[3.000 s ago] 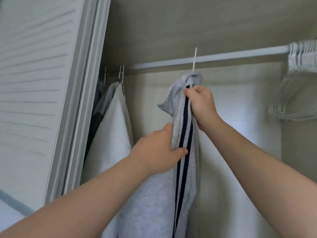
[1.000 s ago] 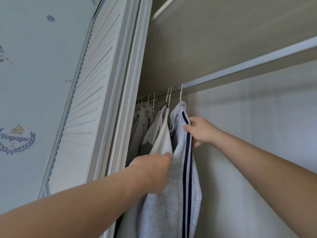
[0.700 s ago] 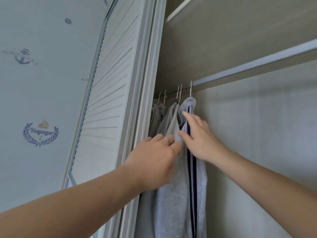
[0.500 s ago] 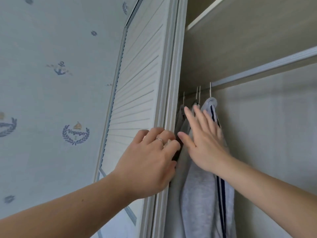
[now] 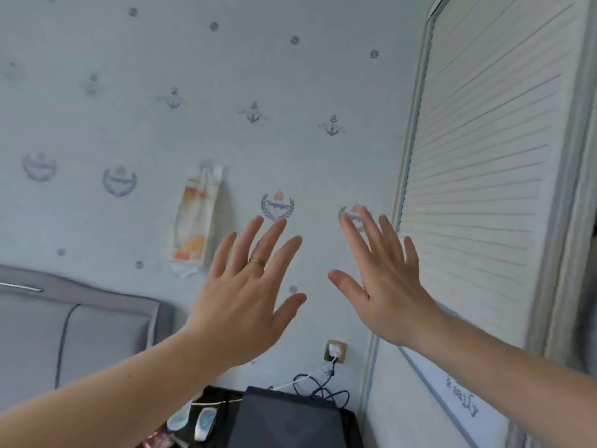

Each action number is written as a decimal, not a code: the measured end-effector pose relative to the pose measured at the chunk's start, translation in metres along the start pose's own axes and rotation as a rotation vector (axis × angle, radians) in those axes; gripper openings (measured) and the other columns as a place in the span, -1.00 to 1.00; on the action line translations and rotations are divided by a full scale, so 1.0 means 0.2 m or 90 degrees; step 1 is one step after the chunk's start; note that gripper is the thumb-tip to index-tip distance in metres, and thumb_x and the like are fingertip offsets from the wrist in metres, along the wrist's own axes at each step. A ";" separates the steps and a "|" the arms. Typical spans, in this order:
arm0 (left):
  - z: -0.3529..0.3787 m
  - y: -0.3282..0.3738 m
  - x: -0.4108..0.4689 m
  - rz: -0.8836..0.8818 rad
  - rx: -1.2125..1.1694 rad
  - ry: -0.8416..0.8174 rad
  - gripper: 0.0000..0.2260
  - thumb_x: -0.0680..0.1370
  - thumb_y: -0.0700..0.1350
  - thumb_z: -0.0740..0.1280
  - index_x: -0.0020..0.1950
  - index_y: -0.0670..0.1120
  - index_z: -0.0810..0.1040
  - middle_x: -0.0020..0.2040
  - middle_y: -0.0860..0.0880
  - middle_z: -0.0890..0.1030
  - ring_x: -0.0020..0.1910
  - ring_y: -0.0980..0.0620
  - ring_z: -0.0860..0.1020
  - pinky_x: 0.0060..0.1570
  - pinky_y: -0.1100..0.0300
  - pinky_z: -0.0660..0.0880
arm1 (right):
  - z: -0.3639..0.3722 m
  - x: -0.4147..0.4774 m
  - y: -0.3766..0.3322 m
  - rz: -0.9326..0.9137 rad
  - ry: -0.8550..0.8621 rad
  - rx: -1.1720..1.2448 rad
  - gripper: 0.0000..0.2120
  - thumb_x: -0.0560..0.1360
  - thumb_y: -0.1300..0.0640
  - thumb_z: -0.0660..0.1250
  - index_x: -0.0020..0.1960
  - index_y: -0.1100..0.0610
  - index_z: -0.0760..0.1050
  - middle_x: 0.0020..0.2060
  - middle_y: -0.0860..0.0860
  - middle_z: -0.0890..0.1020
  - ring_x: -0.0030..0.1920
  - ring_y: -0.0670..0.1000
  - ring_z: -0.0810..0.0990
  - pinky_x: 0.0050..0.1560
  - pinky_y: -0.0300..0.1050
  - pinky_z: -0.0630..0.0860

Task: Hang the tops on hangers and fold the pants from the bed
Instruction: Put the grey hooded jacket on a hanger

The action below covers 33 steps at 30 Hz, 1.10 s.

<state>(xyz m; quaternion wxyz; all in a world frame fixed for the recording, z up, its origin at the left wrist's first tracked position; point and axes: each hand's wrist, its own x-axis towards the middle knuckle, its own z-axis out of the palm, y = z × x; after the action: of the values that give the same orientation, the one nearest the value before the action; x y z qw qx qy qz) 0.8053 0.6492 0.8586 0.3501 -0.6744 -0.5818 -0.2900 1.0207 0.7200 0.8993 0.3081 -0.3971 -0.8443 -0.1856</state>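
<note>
**Both hands raised, holding nothing**

The left hand (image 5: 245, 305) and right hand (image 5: 384, 295) hover with fingers (image 5: 269, 241) straight and spread, a thin metal ring (image 5: 257, 261) on the left. Behind them is pale anchor-print wallpaper (image 5: 129, 108), a slatted white door (image 5: 478, 189) at right and a padded grey headboard (image 5: 80, 334) at left. The tops and pants are out of view

Wallpaper (image 5: 129, 130), upper left: pale blue-white, printed with grey-blue anchors, ship's wheels and laurel crests.
Headboard (image 5: 97, 334), lower left: grey, darker piping.
Louvred door (image 5: 484, 189), right: white slats, grey-blue border.
Hanging packet (image 5: 195, 221), centre left: white with orange.
Socket plate (image 5: 336, 350), lower centre: tan.
Ring (image 5: 257, 261) on left hand (image 5: 245, 305): silver.
</note>
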 end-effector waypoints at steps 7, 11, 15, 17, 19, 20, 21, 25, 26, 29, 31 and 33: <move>-0.33 -0.68 -0.88 -0.180 0.118 -0.128 -0.29 0.58 0.38 -0.11 0.66 0.06 -0.08 0.66 -0.02 -0.14 0.60 -0.08 -0.30 0.56 -0.16 -0.18 | 0.46 -0.07 -0.97 -0.121 -0.101 0.181 -0.29 0.47 -0.50 -0.30 0.50 -0.31 -0.49 0.53 -0.22 -0.45 0.52 -0.09 -0.50 0.49 0.18 -0.41; -0.54 -0.91 -1.49 -0.317 0.154 -0.192 -0.28 0.58 0.37 -0.07 0.65 0.03 -0.03 0.66 -0.03 -0.10 0.61 -0.08 -0.26 0.55 -0.15 -0.20 | 0.73 -0.23 -1.56 -0.197 -0.181 0.242 -0.27 0.45 -0.50 -0.33 0.52 -0.28 -0.47 0.54 -0.18 -0.43 0.54 -0.04 -0.47 0.50 0.21 -0.38; -0.72 -1.02 -2.06 -0.491 0.182 -0.250 -0.27 0.56 0.40 -0.07 0.65 0.09 -0.07 0.65 0.03 -0.18 0.60 -0.06 -0.30 0.56 -0.14 -0.22 | 0.93 -0.42 -2.09 -0.295 -0.264 0.290 -0.26 0.42 -0.52 -0.40 0.50 -0.28 -0.50 0.55 -0.17 -0.41 0.55 0.00 -0.44 0.50 0.23 -0.37; -0.80 -1.03 -2.32 -0.568 0.205 -0.280 -0.26 0.55 0.42 -0.11 0.64 0.12 -0.15 0.63 0.07 -0.26 0.58 -0.03 -0.37 0.55 -0.12 -0.28 | 1.00 -0.51 -2.32 -0.347 -0.306 0.326 -0.28 0.44 -0.52 -0.38 0.50 -0.29 -0.49 0.55 -0.19 -0.40 0.56 -0.02 -0.43 0.49 0.23 -0.38; -0.87 -1.03 -2.54 -0.648 0.224 -0.304 -0.25 0.52 0.45 -0.13 0.63 0.16 -0.20 0.63 0.09 -0.28 0.58 -0.02 -0.37 0.55 -0.11 -0.28 | 1.08 -0.59 -2.53 -0.389 -0.349 0.358 -0.32 0.49 -0.50 -0.31 0.47 -0.33 -0.51 0.54 -0.23 -0.38 0.56 -0.03 -0.39 0.49 0.22 -0.36; -0.91 -1.03 -2.65 -0.687 0.231 -0.317 -0.25 0.51 0.45 -0.13 0.62 0.18 -0.22 0.63 0.09 -0.28 0.58 -0.02 -0.37 0.54 -0.11 -0.28 | 1.11 -0.63 -2.63 -0.407 -0.370 0.368 -0.33 0.49 -0.49 -0.28 0.47 -0.34 -0.52 0.55 -0.23 -0.37 0.57 -0.03 -0.38 0.49 0.22 -0.36; -0.94 -1.02 -2.74 -0.723 0.236 -0.330 -0.26 0.52 0.45 -0.12 0.61 0.19 -0.24 0.63 0.09 -0.28 0.58 -0.01 -0.38 0.54 -0.10 -0.29 | 1.15 -0.67 -2.73 -0.423 -0.391 0.378 -0.31 0.48 -0.49 -0.27 0.48 -0.34 -0.50 0.55 -0.22 -0.36 0.56 -0.04 -0.38 0.49 0.21 -0.35; -1.02 -1.04 -3.06 -0.863 0.219 -0.359 -0.25 0.51 0.46 -0.12 0.60 0.21 -0.26 0.63 0.12 -0.27 0.56 0.05 -0.38 0.52 -0.06 -0.31 | 1.28 -0.82 -3.11 -0.473 -0.470 0.427 -0.29 0.46 -0.48 -0.24 0.53 -0.32 -0.39 0.58 -0.21 -0.30 0.56 -0.08 -0.36 0.49 0.21 -0.34; -1.03 -1.06 -3.12 -0.896 0.210 -0.361 -0.24 0.48 0.49 -0.16 0.60 0.22 -0.26 0.62 0.13 -0.27 0.57 0.05 -0.38 0.53 -0.07 -0.30 | 1.31 -0.85 -3.20 -0.488 -0.489 0.436 -0.28 0.46 -0.49 -0.24 0.53 -0.32 -0.38 0.58 -0.22 -0.30 0.57 -0.08 -0.35 0.50 0.22 -0.34; -1.06 -1.15 -3.31 -0.966 0.221 -0.377 -0.21 0.43 0.51 -0.24 0.60 0.23 -0.26 0.63 0.13 -0.25 0.58 0.03 -0.34 0.54 -0.10 -0.24 | 1.40 -0.93 -3.48 -0.547 -0.540 0.451 -0.26 0.43 -0.51 -0.28 0.53 -0.31 -0.38 0.57 -0.24 -0.31 0.57 -0.07 -0.33 0.52 0.24 -0.32; -1.07 -1.23 -3.43 -1.014 0.228 -0.389 -0.23 0.46 0.50 -0.20 0.60 0.22 -0.24 0.63 0.11 -0.23 0.59 0.02 -0.31 0.54 -0.10 -0.20 | 1.47 -0.96 -3.65 -0.589 -0.575 0.455 -0.26 0.45 -0.49 -0.26 0.55 -0.28 -0.36 0.57 -0.23 -0.30 0.58 -0.05 -0.33 0.52 0.25 -0.33; -1.09 -1.31 -3.54 -1.054 0.232 -0.406 -0.27 0.53 0.46 -0.11 0.61 0.20 -0.21 0.64 0.09 -0.20 0.59 0.02 -0.29 0.53 -0.10 -0.19 | 1.55 -0.97 -3.82 -0.617 -0.608 0.457 -0.25 0.45 -0.48 -0.25 0.57 -0.27 -0.33 0.58 -0.22 -0.29 0.58 -0.05 -0.33 0.51 0.25 -0.33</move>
<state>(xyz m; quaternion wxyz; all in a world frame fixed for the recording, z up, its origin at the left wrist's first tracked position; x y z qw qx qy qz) 0.4405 0.0805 0.4566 -0.0470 -0.0226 -0.9871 -0.1516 0.4008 0.3146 0.4881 -0.0956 0.1047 -0.9740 0.1770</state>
